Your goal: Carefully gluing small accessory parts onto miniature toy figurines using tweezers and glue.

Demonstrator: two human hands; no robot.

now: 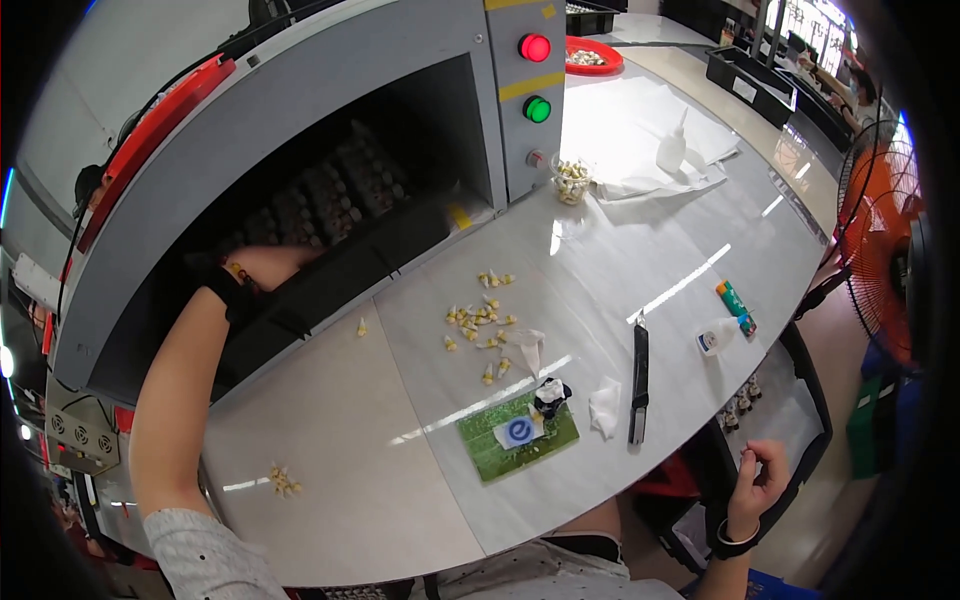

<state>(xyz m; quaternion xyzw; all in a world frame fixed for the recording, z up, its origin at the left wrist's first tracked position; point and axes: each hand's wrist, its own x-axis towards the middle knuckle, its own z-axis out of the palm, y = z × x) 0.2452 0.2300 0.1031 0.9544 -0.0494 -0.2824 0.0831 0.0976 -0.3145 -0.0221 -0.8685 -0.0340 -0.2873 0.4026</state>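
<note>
My left hand (275, 265) reaches into the dark opening of a grey machine (440, 130), where several rows of small pale pieces (330, 195) stand. Its fingers are hidden in the shadow behind the machine's black front ledge. To the right, beyond the table's edge, my right hand (760, 485) is raised with its fingers curled in toward the thumb. Whatever it may hold is too small to make out. Below and beside that hand is a black crate (815, 430) with several small dark-and-white figures (740, 403) in it.
Small white-and-yellow pieces (480, 318) lie scattered on the table (380, 510). Around them are a green pad (490, 460), a black-handled cutter (640, 385), crumpled tissue (604, 405), a small bottle (715, 338) and a filled clear cup (571, 183). An orange fan (870, 250) stands at right.
</note>
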